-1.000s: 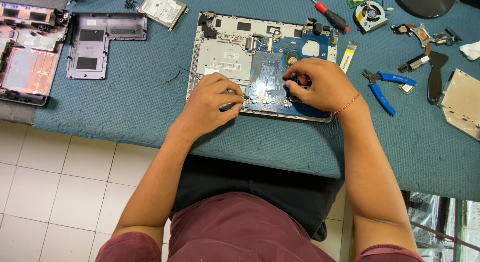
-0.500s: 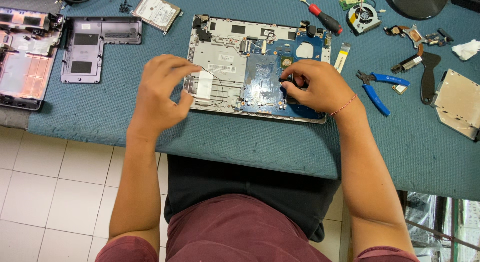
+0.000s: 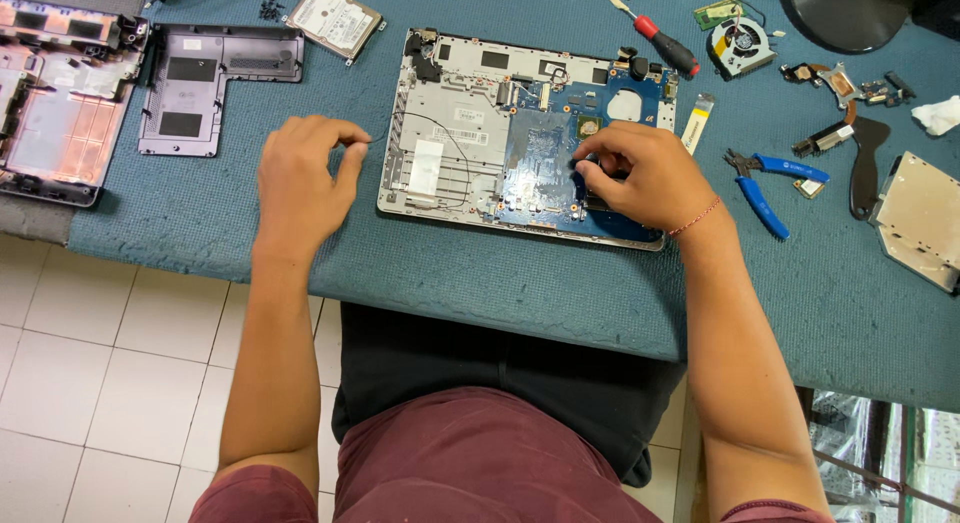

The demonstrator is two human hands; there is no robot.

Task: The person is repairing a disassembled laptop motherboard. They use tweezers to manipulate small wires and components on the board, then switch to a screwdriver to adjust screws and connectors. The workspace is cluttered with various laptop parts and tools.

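Blue cloth covers the bench (image 3: pixel 200 223), white tiles showing below its near edge, and the opened laptop (image 3: pixel 470 133) sits dead centre with its bottom cover already off. That dark cover (image 3: pixel 215 83) lies to the laptop's left, a hard drive (image 3: pixel 335 20) off its top-left corner, and a fan (image 3: pixel 741 41) well out past its top-right corner, so the strip-down looks well under way. The blue circuit board (image 3: pixel 540 158) remains seated in the laptop's silver shell, thin black wires looping over the metal beside it. Right hand (image 3: pixel 640 178) is down on the board's right side, fingers curled in a closed grip on something small I cannot make out. Left hand (image 3: pixel 300 178) hovers just left of the laptop, thumb and forefinger pinched together, holding nothing I can make out. Red screwdriver (image 3: pixel 665 45) rests above the laptop's right end, blue pliers (image 3: pixel 765 188) to its right
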